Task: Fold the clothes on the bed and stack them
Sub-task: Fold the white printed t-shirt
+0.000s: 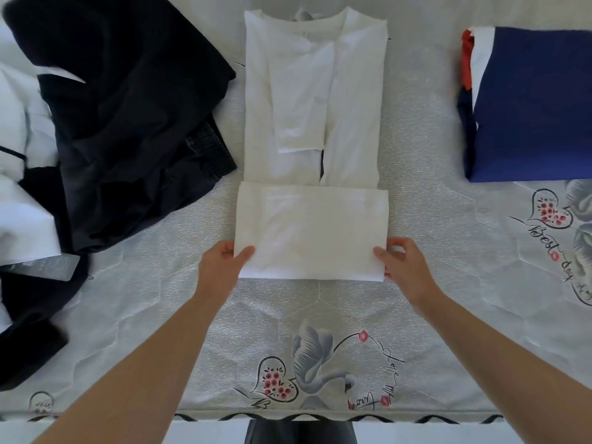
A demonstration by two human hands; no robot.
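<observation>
A white long-sleeved shirt [312, 100] lies flat in the middle of the bed, sleeves folded inward, collar at the far end. Its near end is folded up into a rectangular flap [310, 230]. My left hand [224, 262] pinches the flap's near left corner, thumb on top. My right hand [402, 262] pinches the near right corner the same way. A folded stack with a blue garment [528, 107] on top sits at the right.
A heap of unfolded black clothes [128, 116] fills the left side, with white garments [19, 174] beneath and beside it. The bed's patterned mattress [432, 283] shows swans and hearts. Its near edge [288, 416] runs along the bottom.
</observation>
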